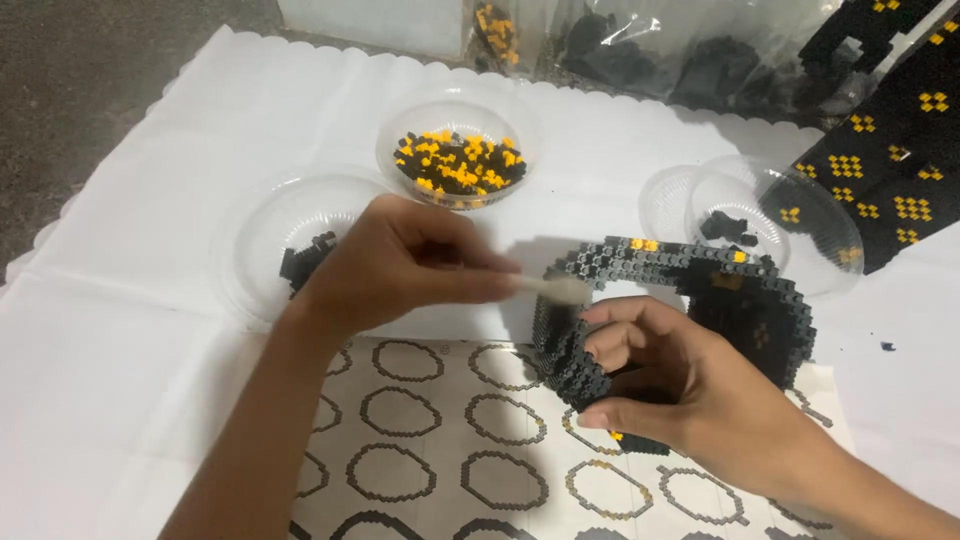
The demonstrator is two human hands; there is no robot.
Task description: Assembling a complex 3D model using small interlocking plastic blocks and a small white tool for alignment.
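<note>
Both hands work on a black brick ring (690,290) standing on a white cloth.

Right hand (680,395) curls around the ring's near wall, thumb outside and fingers hooked inside; left hand (395,265) is pinched shut on a pale stick (550,288) whose tip touches the ring's top edge. Under the ring lies a printed sheet (450,440) showing rows of ring outlines, spread on the scalloped cloth (120,300). Three clear bowls sit behind: one (458,150) with black and yellow bricks, one (270,240) with black bricks partly behind the left hand, one (770,220) nearly bare. Clear bags (690,50) of dark bricks line the far edge, a black-and-yellow built panel (890,150) lies at far right, and dark floor (90,80) shows beyond the cloth.
</note>
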